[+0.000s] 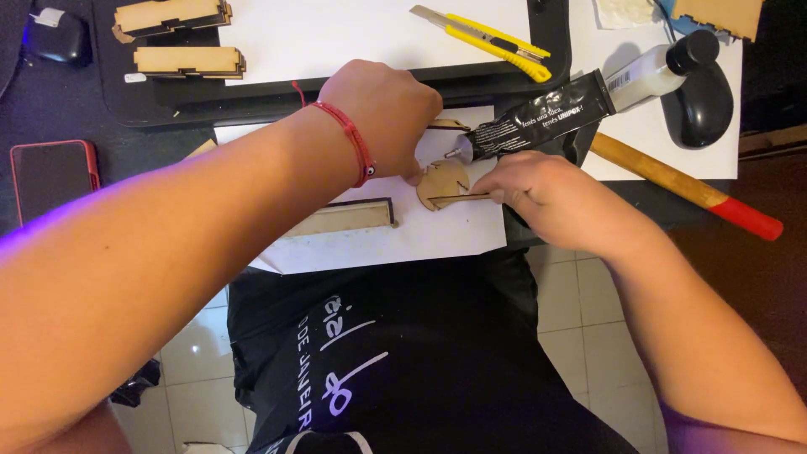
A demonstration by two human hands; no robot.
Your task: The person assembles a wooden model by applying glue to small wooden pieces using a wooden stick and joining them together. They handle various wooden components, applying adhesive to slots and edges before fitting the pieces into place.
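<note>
A small round laser-cut wooden piece (440, 182) lies on a white sheet of paper (420, 240) at the desk's near edge. My left hand (382, 113), with a red cord bracelet at the wrist, is curled above it, fingertips touching the piece's left rim. My right hand (551, 195) pinches a thin wooden stick against the piece's lower right side. A black glue tube (546, 113) with a metal nozzle points at the wooden piece from the upper right; it rests above my right hand, and I cannot tell if the hand supports it.
A long wooden strip (340, 220) lies on the paper to the left. Around it are a yellow utility knife (496, 40), a red phone (52, 176), wooden box parts (181, 38), a black mouse (704, 105), and a hammer with a red-tipped handle (689, 189).
</note>
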